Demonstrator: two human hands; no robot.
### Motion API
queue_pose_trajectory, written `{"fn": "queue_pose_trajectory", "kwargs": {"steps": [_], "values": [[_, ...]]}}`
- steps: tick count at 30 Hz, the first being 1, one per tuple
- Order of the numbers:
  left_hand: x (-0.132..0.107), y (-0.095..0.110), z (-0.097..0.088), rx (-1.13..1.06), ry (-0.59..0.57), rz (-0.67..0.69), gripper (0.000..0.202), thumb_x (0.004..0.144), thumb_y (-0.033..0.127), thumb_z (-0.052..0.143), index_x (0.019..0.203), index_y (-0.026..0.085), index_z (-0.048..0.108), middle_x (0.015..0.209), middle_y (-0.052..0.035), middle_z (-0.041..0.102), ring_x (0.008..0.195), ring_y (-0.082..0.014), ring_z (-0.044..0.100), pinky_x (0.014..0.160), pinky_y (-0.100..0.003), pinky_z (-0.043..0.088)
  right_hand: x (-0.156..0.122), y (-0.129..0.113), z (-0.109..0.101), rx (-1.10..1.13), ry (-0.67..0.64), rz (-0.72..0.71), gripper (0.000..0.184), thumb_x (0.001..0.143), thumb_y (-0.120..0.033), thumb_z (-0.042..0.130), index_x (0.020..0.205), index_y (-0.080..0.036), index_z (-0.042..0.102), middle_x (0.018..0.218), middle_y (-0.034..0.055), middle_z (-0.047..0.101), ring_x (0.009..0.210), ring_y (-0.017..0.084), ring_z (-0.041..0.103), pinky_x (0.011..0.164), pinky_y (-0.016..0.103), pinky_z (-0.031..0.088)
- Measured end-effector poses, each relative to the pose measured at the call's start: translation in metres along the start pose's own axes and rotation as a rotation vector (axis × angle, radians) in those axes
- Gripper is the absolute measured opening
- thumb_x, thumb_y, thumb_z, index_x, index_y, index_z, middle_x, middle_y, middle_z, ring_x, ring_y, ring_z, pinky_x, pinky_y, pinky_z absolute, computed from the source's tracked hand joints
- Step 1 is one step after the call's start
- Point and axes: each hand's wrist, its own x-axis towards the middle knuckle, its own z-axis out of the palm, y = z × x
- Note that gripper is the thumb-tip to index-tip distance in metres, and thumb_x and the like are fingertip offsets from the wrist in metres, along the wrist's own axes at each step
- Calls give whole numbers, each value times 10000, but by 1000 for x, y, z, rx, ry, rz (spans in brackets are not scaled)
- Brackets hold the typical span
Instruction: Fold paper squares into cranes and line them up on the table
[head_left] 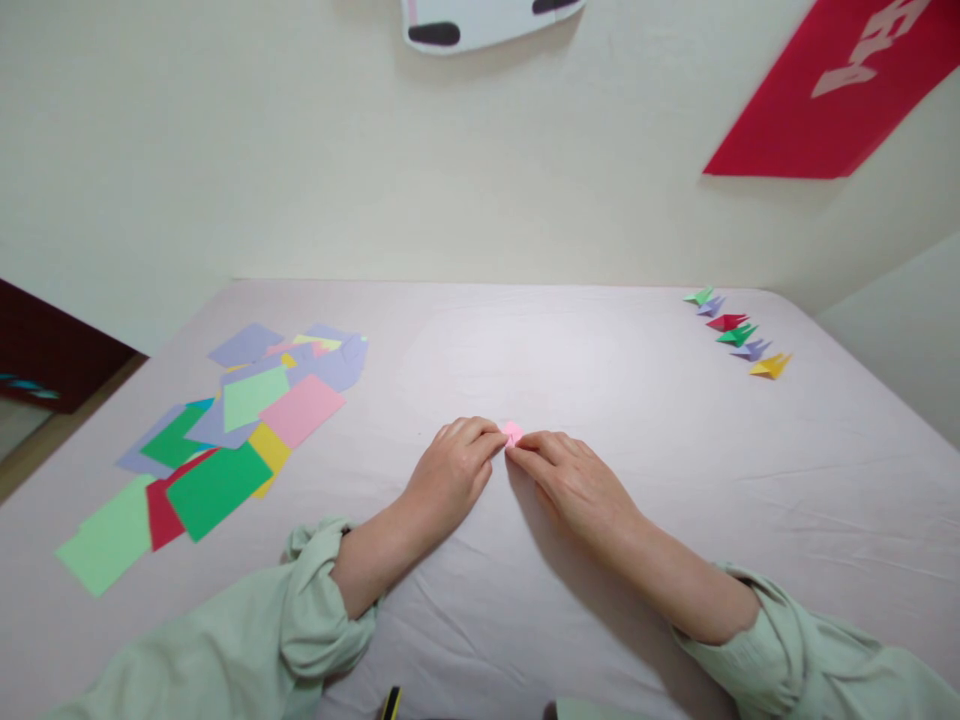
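Pale, blocky marks [844, 80] climb a red sheet [810, 135] on the wall [300, 150] at upper right, slanted and running out of view at the top edge. Whether they are lettering cannot be told, and no word or number can be made out in them. Nothing else in the head camera's view offers readable text.

Pale green sleeves [217, 640], cuffs [322, 600] rolled, bunched; hands [454, 465] bare.
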Motion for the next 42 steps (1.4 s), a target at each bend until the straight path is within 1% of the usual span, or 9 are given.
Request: {"fn": "queue_pose_trajectory", "kwargs": {"steps": [4,9,18,24,27,29,34,38,42], "values": [[-1,-1,1,13,-17,11,376,848,21,484,1167,183,600,1149,-66,621,1090,-217,534,962,-387,454,0,3,4,3,53,-16,314,929,-82,514,1218,-156,611,1259,106,634,1083,241,586,879,396,497],[-1,-1,0,-1,-20,6,388,841,15,484,1170,175,615,1151,-71,620,1088,-220,534,960,-388,454,0,2,4,-15,60,-29,307,922,-90,531,1212,-148,615,1252,102,646,1072,251,597,866,407,506],[9,-11,-2,-172,3,-3,444,806,-27,445,1115,187,682,1070,-63,635,1034,-193,555,941,-351,458,1,-6,2,-108,38,-33,295,919,-117,554,1207,-150,608,1256,116,637,1042,254,603,851,409,492],[23,-22,-12,-358,-76,-41,408,825,3,403,996,180,729,974,-54,647,955,-161,592,895,-296,477,8,-10,3,-191,14,14,267,934,-143,546,1193,-169,605,1139,101,657,988,247,594,823,387,469],[29,-28,-15,-398,-109,-54,411,814,8,397,966,185,735,949,-45,646,930,-150,599,882,-284,476,13,-13,3,-228,-14,47,247,946,-165,535,1181,-178,608,1080,93,655,952,243,589,800,374,461],[30,-31,-15,-414,-86,-64,399,805,11,405,948,182,737,952,-45,652,935,-151,602,890,-287,473,17,-14,3,-253,-29,65,248,953,-175,524,1187,-182,606,1055,94,650,933,242,586,779,371,460],[28,-31,-10,-483,42,-130,372,765,-3,421,891,167,727,936,-50,666,924,-155,617,860,-285,493,26,-14,4,-303,-41,82,284,951,-162,512,1223,-170,593,1015,101,646,917,248,584,763,375,463],[27,-28,-10,-489,78,-133,361,761,-13,417,865,165,713,914,-46,664,898,-148,622,834,-278,501,18,-15,5,-284,-31,62,348,939,-128,506,1281,-148,564,1097,112,654,940,245,582,783,377,472],[25,-25,-11,-465,68,-98,355,773,-18,418,872,158,709,901,-48,658,886,-147,617,824,-275,497,0,-14,8,-235,15,6,453,912,-67,503,1362,-118,500,1324,130,590,1081,252,562,877,390,467]]}}
